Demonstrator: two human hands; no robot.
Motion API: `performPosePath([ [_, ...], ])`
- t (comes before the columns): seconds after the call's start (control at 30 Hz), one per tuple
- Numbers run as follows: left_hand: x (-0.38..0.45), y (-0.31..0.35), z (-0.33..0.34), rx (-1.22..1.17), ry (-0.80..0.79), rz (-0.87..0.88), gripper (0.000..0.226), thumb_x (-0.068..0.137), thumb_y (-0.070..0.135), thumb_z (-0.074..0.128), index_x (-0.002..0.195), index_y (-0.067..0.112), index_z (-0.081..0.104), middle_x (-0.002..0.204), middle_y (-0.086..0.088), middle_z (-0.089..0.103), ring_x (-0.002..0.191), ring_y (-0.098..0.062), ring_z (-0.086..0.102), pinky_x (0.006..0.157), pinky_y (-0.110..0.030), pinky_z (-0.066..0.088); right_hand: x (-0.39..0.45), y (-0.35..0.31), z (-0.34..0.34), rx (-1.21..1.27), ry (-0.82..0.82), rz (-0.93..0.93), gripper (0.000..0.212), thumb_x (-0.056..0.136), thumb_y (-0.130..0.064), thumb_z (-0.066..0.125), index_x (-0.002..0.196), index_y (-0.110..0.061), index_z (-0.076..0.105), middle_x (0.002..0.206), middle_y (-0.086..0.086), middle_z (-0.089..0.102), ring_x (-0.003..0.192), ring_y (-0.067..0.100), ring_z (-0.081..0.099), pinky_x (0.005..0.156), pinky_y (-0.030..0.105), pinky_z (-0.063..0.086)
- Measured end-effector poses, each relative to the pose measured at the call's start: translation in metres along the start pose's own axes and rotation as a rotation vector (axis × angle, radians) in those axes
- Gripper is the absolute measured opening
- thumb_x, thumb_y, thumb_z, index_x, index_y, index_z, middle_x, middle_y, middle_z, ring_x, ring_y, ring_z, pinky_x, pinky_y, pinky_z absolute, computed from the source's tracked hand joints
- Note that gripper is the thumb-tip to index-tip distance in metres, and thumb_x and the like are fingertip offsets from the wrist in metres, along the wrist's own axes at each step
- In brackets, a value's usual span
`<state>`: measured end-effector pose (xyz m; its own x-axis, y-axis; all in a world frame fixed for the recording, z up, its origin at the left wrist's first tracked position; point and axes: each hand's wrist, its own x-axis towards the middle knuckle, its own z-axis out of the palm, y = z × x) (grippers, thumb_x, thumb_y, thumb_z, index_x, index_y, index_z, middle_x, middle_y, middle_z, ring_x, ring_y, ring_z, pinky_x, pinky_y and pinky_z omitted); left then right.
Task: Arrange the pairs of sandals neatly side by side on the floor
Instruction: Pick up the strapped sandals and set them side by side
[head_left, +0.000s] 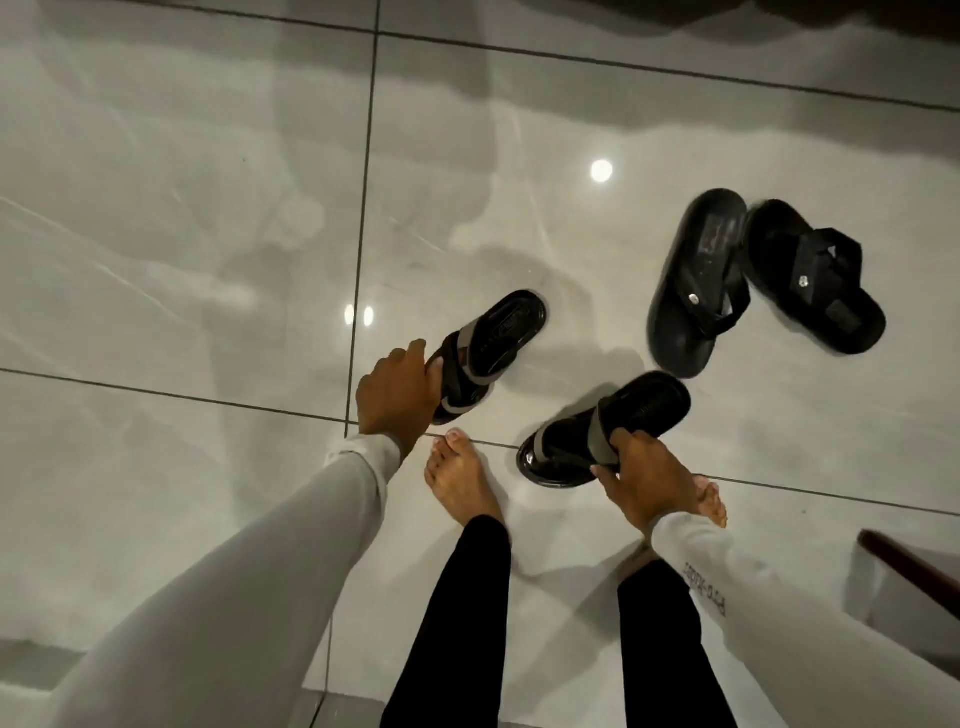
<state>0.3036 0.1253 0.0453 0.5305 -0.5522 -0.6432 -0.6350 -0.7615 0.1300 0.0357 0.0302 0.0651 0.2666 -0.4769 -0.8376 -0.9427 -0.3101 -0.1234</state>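
You are standing barefoot on a glossy pale tiled floor with dark grout lines and bright lamp reflections. Your two arms reach down in light grey sleeves, above black trouser legs.

Up and to your right lie two chunky all-black sandals, the left black sandal and the right black sandal, each with a thick sole, wide straps and a small silver stud. They touch near their far ends and splay apart toward you, not parallel.

Nearer you are two slimmer black sandals with grey-edged straps and shiny soles. The left strapped sandal is angled up to the right, and your left hand has its grip closed on the strap at the near end. The right strapped sandal lies just beyond your right foot, and your right hand has its grip closed around its strap. These two are well apart.
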Motion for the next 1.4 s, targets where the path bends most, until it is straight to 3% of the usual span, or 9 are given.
performPosePath([
  [0.2, 0.017, -0.034, 0.022, 0.352, 0.001, 0.523, 0.054, 0.082, 0.015, 0.074, 0.131, 0.005, 0.054, 0.126, -0.02, 0.059, 0.096, -0.037, 0.064, 0.073, -0.046, 0.057, 0.051, -0.035, 0.01, -0.188, 0.059, -0.069, 0.036, 0.085, -0.013, 0.061, 0.12, -0.014, 0.056, 0.112, 0.013, 0.063, 0.103, 0.035, 0.059, 0.078, 0.042, 0.054],
  [0.3, 0.049, -0.019, 0.041, 0.399, -0.039, 0.76, 0.053, 0.077, 0.01, 0.076, 0.126, 0.005, 0.056, 0.128, -0.018, 0.059, 0.082, -0.034, 0.067, 0.063, -0.043, 0.058, 0.084, -0.047, 0.019, -0.248, 0.035, -0.085, 0.039, 0.085, -0.009, 0.062, 0.122, -0.013, 0.053, 0.114, 0.014, 0.06, 0.101, 0.038, 0.06, 0.081, 0.044, 0.052],
  [0.37, 0.065, -0.003, 0.049, 0.437, -0.146, 0.806, 0.05, 0.081, 0.008, 0.07, 0.128, 0.008, 0.054, 0.128, -0.016, 0.057, 0.083, -0.035, 0.068, 0.065, -0.041, 0.057, 0.101, -0.052, 0.023, -0.189, 0.027, -0.096, 0.039, 0.084, -0.005, 0.058, 0.122, -0.013, 0.052, 0.113, 0.015, 0.059, 0.1, 0.04, 0.061, 0.08, 0.044, 0.053],
  [0.5, 0.088, 0.005, 0.054, 0.531, -0.303, 0.699, 0.03, 0.092, 0.014, 0.057, 0.122, 0.01, 0.058, 0.119, -0.013, 0.062, 0.1, -0.038, 0.065, 0.074, -0.041, 0.05, 0.12, -0.073, 0.032, -0.015, 0.054, -0.163, 0.042, 0.084, -0.006, 0.054, 0.124, -0.018, 0.051, 0.113, 0.015, 0.057, 0.099, 0.04, 0.06, 0.082, 0.046, 0.055],
  [0.87, 0.105, -0.084, 0.005, 0.361, -0.165, 0.481, 0.015, 0.092, 0.018, 0.061, 0.105, 0.01, 0.059, 0.098, -0.009, 0.067, 0.082, -0.033, 0.068, 0.072, -0.043, 0.059, 0.14, -0.182, 0.034, -0.038, 0.106, -0.354, 0.033, 0.084, -0.002, 0.055, 0.115, -0.014, 0.054, 0.105, 0.013, 0.056, 0.091, 0.037, 0.059, 0.063, 0.035, 0.042],
  [1.03, 0.099, -0.11, -0.002, 0.319, -0.163, 0.365, 0.01, 0.097, 0.018, 0.053, 0.098, 0.01, 0.059, 0.094, -0.01, 0.068, 0.079, -0.033, 0.069, 0.067, -0.039, 0.054, 0.146, -0.216, 0.036, -0.023, 0.111, -0.432, 0.033, 0.084, 0.001, 0.057, 0.114, -0.011, 0.054, 0.11, 0.014, 0.056, 0.095, 0.039, 0.058, 0.068, 0.042, 0.051],
  [1.13, 0.09, -0.119, -0.002, 0.333, -0.152, 0.353, 0.008, 0.095, 0.014, 0.057, 0.1, 0.009, 0.06, 0.097, -0.01, 0.067, 0.082, -0.033, 0.068, 0.063, -0.036, 0.046, 0.145, -0.221, 0.037, 0.023, 0.088, -0.464, 0.04, 0.081, 0.005, 0.057, 0.116, -0.014, 0.052, 0.116, 0.013, 0.055, 0.096, 0.038, 0.058, 0.074, 0.045, 0.054],
  [1.23, 0.079, -0.118, 0.0, 0.313, -0.129, 0.341, 0.017, 0.089, 0.006, 0.062, 0.105, 0.006, 0.059, 0.107, -0.013, 0.061, 0.082, -0.036, 0.067, 0.064, -0.04, 0.051, 0.132, -0.211, 0.032, 0.112, 0.038, -0.482, 0.058, 0.076, 0.009, 0.058, 0.126, -0.018, 0.048, 0.13, 0.01, 0.051, 0.1, 0.037, 0.06, 0.082, 0.046, 0.054],
  [1.4, 0.05, -0.088, 0.007, 0.369, -0.063, 0.36, 0.038, 0.082, 0.003, 0.066, 0.119, 0.007, 0.057, 0.121, -0.016, 0.055, 0.085, -0.038, 0.063, 0.061, -0.043, 0.057, 0.096, -0.143, 0.025, 0.123, 0.008, -0.39, 0.061, 0.08, 0.006, 0.058, 0.135, -0.019, 0.045, 0.136, 0.01, 0.049, 0.107, 0.038, 0.06, 0.084, 0.043, 0.054],
])
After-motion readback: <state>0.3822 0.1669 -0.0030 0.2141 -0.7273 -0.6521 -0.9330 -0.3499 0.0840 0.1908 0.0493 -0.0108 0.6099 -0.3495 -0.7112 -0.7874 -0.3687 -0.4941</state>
